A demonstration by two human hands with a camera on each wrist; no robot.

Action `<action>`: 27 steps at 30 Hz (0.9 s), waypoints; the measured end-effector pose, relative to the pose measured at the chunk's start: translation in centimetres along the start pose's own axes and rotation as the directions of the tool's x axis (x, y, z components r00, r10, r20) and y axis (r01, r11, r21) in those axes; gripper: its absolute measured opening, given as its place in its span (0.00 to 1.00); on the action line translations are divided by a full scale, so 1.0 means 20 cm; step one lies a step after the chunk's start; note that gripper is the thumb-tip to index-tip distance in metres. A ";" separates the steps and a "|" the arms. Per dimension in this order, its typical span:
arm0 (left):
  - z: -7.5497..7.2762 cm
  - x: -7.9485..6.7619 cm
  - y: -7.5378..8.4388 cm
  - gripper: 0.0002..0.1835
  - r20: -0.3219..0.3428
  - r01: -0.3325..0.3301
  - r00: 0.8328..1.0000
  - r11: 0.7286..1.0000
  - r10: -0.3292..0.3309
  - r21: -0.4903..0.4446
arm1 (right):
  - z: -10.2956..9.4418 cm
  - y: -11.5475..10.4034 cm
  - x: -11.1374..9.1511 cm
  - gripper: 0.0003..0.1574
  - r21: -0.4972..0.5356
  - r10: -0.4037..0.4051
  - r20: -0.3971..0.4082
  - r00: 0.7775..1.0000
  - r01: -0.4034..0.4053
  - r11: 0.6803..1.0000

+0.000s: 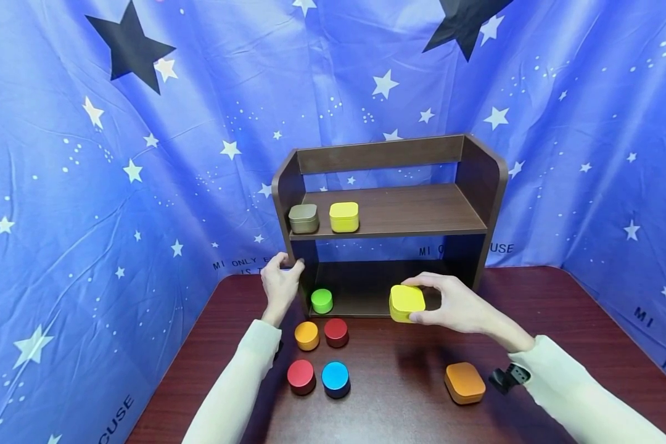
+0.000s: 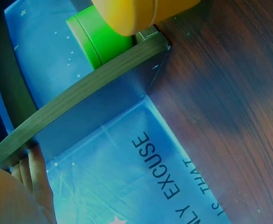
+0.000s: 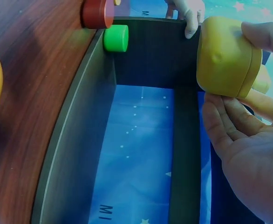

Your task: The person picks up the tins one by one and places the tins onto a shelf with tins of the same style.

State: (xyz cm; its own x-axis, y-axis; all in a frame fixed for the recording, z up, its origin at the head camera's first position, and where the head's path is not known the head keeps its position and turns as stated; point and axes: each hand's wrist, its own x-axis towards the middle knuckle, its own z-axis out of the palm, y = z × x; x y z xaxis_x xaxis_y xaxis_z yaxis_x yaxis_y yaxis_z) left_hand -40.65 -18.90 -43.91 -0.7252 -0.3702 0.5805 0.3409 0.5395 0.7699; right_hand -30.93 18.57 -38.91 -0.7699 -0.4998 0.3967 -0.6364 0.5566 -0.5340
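My right hand (image 1: 459, 303) pinches a yellow rounded-square tin (image 1: 407, 301) between thumb and fingers, in front of the lower level of a dark brown two-level shelf (image 1: 405, 209). In the right wrist view the held yellow tin (image 3: 226, 58) shows its side, with the thumb on one face and fingertips on the opposite one. My left hand (image 1: 280, 285) grips the front edge of the shelf's left side panel (image 2: 87, 88). On the upper level stand an olive-grey square tin (image 1: 303, 219) and another yellow square tin (image 1: 344, 217). A green round tin (image 1: 322, 301) sits at the lower level's left end.
On the table (image 1: 388, 394), left of centre, stand a yellow-orange round tin (image 1: 307, 336), a dark red one (image 1: 336, 332), a lighter red one (image 1: 301, 377) and a blue one (image 1: 335, 378). An orange square tin (image 1: 464, 383) lies near my right wrist. Star-print curtains (image 1: 227, 203) surround the table.
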 end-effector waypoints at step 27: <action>0.01 0.01 -0.03 0.10 0.002 -0.017 1.000 1.000 0.017 0.006 | -0.11 -0.08 0.13 0.35 0.013 -0.040 0.004 0.999 0.040 0.999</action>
State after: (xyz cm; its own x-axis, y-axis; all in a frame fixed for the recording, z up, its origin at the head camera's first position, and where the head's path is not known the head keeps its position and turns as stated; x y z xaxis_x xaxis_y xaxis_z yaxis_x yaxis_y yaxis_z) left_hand -41.12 -19.17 -44.23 -0.7203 -0.3594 0.5933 0.3500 0.5501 0.7582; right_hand -32.04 17.76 -35.41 -0.7435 -0.5246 0.4147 -0.6662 0.5271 -0.5276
